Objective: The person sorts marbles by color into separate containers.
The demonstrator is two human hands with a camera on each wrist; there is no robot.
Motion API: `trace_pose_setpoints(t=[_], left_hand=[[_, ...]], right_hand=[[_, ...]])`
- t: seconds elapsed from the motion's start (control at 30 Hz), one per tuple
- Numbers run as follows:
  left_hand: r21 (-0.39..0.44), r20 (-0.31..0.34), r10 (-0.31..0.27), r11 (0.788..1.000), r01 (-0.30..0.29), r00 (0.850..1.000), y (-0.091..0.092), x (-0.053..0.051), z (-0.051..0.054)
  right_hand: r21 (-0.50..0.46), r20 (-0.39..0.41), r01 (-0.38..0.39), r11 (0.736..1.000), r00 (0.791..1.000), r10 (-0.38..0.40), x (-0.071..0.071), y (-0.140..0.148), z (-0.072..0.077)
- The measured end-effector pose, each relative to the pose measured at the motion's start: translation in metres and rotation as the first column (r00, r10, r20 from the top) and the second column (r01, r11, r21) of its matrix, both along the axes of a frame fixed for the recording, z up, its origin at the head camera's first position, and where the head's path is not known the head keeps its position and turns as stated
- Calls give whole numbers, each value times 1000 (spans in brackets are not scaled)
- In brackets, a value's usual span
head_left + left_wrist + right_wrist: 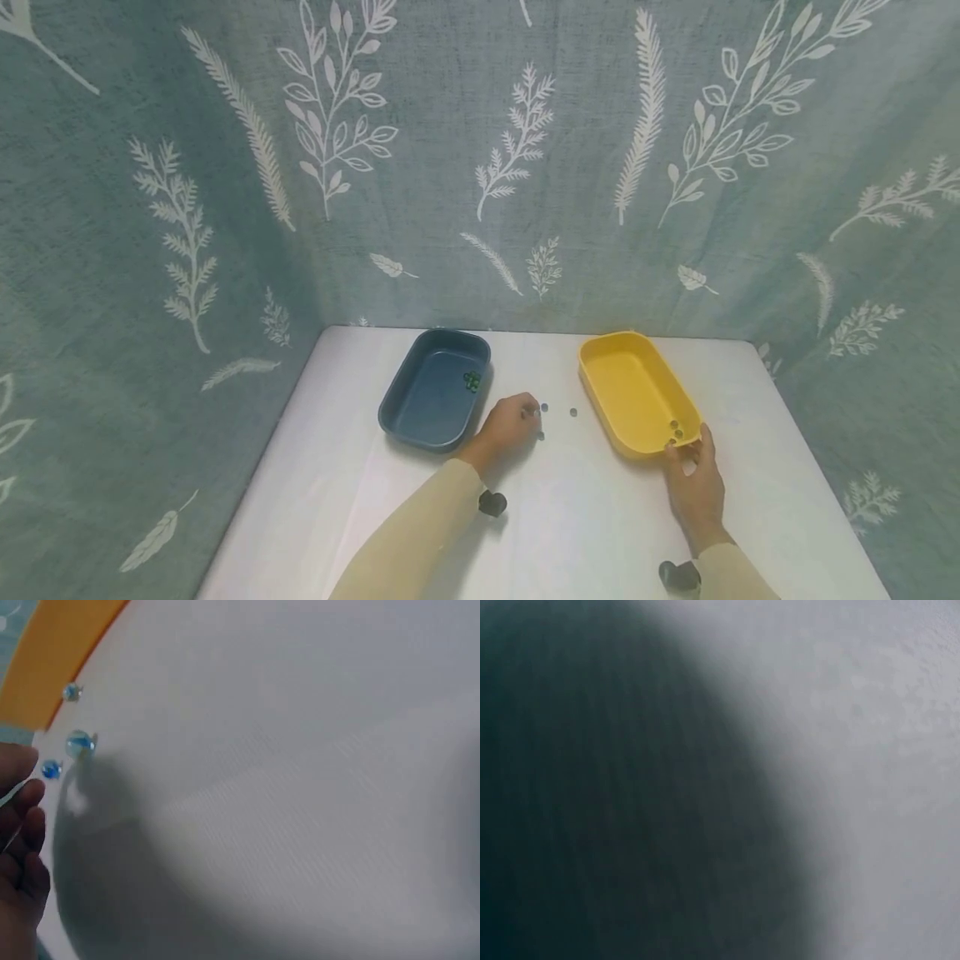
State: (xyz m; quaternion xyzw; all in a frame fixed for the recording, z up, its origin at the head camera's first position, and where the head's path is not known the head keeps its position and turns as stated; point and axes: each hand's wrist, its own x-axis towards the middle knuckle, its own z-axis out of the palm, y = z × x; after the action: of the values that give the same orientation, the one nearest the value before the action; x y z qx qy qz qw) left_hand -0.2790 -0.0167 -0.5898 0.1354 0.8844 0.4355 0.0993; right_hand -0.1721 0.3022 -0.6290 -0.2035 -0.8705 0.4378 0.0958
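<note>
In the middle of the white table my left hand (513, 422) is bent over a few small glass marbles, its fingers curled. Whether a marble sits between those fingers is hidden. One blue marble (51, 769) lies right by the fingertips in the left wrist view, with a larger-looking clear-blue marble (79, 742) beside it and another marble (71, 691) nearer the yellow tray (633, 392). My right hand (697, 487) holds that tray by its near right corner, thumb and fingers at the rim. A few marbles (678, 433) rest inside the same corner.
Left of my left forearm stands a dark blue tray (431, 396) with several green marbles (472, 381) against its right side. Patterned green cloth (450, 167) hangs behind and beside the table (570, 533). The right wrist view is dark and blurred.
</note>
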Motion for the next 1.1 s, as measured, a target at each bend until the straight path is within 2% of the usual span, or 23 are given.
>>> trace_pose_setpoints(t=[0.17, 0.27, 0.47, 0.63, 0.73, 0.9, 1.1], left_hand=[[-60, -45, -14, 998, 12, 999, 13, -10, -2], [-94, -63, -33, 995, 27, 997, 23, -15, 2], [-95, -60, -62, 994, 56, 996, 44, -23, 8], [-122, -105, -112, 988, 99, 988, 57, -27, 14], [-136, -111, -122, 985, 107, 986, 61, -29, 20], [-128, -69, -120, 986, 111, 990, 66, -32, 25], [-111, -116, -150, 984, 137, 982, 75, -39, 27]], right_hand=[[-13, 25, 7, 1000, 1000, -6, 1, -1, 0], [-9, 25, 10, 1000, 1000, -10, 2, -2, 1], [-12, 21, 11, 1000, 1000, -11, 1, -2, 4], [-17, 9, 13, 1000, 1000, -13, 0, -1, 3], [-17, -2, 2, 1000, 1000, -2, -1, -3, 2], [2, -16, 3, 1000, 1000, -3, -1, -2, -2], [5, -23, 4, 1000, 1000, -3, -1, 0, -1]])
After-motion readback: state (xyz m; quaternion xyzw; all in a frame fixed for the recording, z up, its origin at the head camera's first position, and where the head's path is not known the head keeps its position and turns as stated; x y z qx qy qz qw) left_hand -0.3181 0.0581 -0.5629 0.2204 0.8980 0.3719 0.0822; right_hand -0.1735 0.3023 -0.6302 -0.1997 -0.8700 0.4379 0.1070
